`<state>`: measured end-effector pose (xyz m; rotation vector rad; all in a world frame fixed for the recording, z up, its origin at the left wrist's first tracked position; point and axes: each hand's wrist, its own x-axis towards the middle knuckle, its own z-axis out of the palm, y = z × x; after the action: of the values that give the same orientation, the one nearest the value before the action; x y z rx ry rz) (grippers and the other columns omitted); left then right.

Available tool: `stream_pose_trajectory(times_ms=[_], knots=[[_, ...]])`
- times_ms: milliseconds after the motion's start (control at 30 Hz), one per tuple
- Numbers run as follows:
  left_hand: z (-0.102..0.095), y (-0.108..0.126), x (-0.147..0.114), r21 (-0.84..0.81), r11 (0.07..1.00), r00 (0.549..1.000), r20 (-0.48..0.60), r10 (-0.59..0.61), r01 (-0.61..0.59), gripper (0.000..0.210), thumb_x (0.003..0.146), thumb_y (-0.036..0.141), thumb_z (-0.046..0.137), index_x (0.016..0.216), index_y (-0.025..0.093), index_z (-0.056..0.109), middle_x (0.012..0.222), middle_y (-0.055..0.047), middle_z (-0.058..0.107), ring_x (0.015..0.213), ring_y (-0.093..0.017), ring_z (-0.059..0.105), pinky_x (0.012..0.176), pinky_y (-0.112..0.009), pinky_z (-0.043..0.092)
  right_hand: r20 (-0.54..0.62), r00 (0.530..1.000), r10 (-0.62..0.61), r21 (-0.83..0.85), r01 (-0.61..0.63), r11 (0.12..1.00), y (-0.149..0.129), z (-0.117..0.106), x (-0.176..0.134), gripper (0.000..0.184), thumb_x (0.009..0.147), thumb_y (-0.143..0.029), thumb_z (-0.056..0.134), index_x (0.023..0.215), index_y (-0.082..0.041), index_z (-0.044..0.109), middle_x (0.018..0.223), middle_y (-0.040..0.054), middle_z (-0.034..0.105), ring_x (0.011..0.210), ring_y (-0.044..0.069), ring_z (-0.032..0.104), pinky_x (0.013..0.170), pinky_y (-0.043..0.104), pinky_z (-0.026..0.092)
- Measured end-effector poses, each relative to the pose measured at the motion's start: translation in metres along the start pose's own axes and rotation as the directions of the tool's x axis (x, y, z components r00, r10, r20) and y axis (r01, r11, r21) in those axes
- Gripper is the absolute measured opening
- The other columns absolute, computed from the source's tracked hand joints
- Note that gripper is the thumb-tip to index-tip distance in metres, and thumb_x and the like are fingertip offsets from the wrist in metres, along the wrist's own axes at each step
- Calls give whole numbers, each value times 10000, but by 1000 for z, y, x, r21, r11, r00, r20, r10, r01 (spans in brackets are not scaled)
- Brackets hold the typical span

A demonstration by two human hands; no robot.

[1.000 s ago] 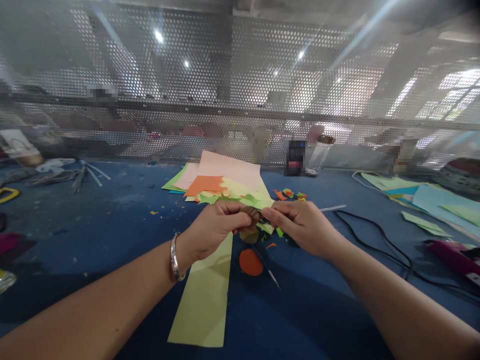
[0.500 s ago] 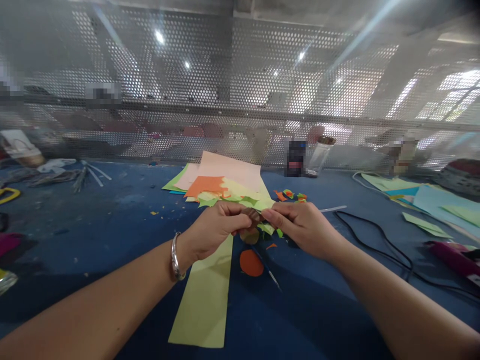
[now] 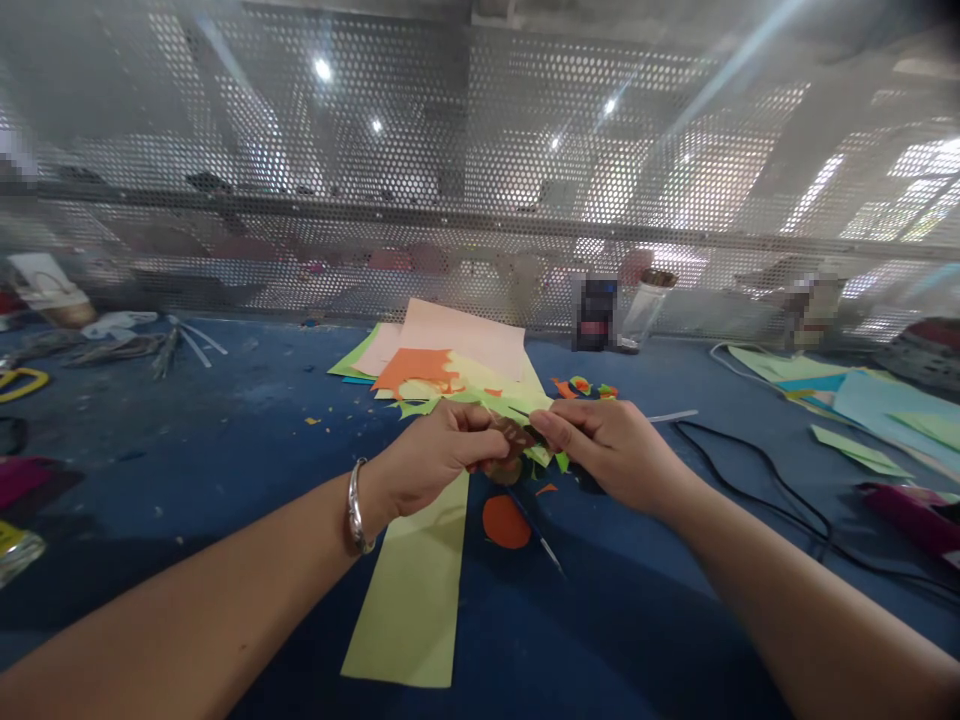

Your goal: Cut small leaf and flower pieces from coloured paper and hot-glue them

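Note:
My left hand [image 3: 450,445], with a silver bangle at its wrist, is closed on a small brown piece [image 3: 516,434] with short marks or slits. Its right end meets the pinched fingertips of my right hand [image 3: 589,435]. Behind the fingers lies jagged light-green paper [image 3: 427,406]. A yellowish round piece [image 3: 504,471] shows just below the brown one. Underneath, an orange paper disc [image 3: 505,522] rests beside a thin pen-like tool [image 3: 546,545]. A long pale-green paper strip [image 3: 409,610] lies below my left hand.
Stacked coloured sheets [image 3: 465,335] lie behind my hands, with curled paper scraps [image 3: 581,387] to their right. A clear jar [image 3: 643,310] stands by the perforated metal screen [image 3: 375,170]. At right are a black cable [image 3: 757,455], blue and green paper [image 3: 892,405] and a magenta tool [image 3: 911,520].
The brown piece has turned so that more of its marked face shows between my hands. My right fingertips have shifted slightly up and right. The whole view has moved a little.

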<state>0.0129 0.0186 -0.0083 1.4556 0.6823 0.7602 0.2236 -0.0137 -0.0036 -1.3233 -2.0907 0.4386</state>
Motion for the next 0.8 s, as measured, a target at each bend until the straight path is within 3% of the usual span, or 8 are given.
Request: stream_pose_trajectory(times_ms=[167,267,333,433,533,667,800], knots=[[1,0,-4,268,963,984,162,-76,30,89,759,137,648,764,171,730,746,-21,706,658,-119,591,613,-233,429,-95,995,27,14,-26,1000,3,-1,0,546,1022,-605,411,673,-197,514,616,-25,439,598,127,420,579,288,286],[-4,-5,-6,440,898,971,220,-92,-14,153,845,292,650,791,191,751,762,-33,740,618,-136,622,605,-243,463,-141,990,26,26,-23,999,7,-2,1,564,1014,-627,412,668,-197,532,606,-16,456,599,134,432,577,288,295],[-9,-8,-5,577,816,982,172,-83,-32,264,871,427,650,779,204,759,701,-27,736,537,-135,610,542,-235,434,-161,987,25,36,-19,999,8,-2,2,571,1005,-643,417,673,-196,546,624,-4,481,617,141,447,574,288,302],[-16,-8,-3,693,720,998,15,-54,28,386,830,533,691,633,201,715,473,-5,624,409,-140,563,469,-241,363,-172,984,37,51,-28,998,7,-2,2,569,994,-655,435,682,-195,555,663,11,513,654,149,470,576,288,307],[-23,-4,0,628,766,989,-46,-139,137,425,816,581,692,671,183,736,589,-48,715,381,-137,564,447,-255,358,-175,983,50,68,-39,997,6,-2,2,563,987,-661,448,684,-196,540,673,8,515,661,146,469,586,289,314],[-34,0,7,304,900,948,-29,-318,311,524,841,651,635,993,163,751,975,-141,797,455,-118,616,415,-232,318,-176,983,43,64,-32,997,4,-2,1,556,984,-661,459,669,-204,487,629,-11,480,624,135,443,579,285,315],[-45,-8,17,2,899,897,-71,-437,438,577,800,646,674,1074,141,721,994,-161,790,505,-105,604,415,-208,318,-199,980,28,33,-22,999,3,-1,0,562,977,-665,469,654,-206,451,612,-30,414,589,120,390,557,280,285]])
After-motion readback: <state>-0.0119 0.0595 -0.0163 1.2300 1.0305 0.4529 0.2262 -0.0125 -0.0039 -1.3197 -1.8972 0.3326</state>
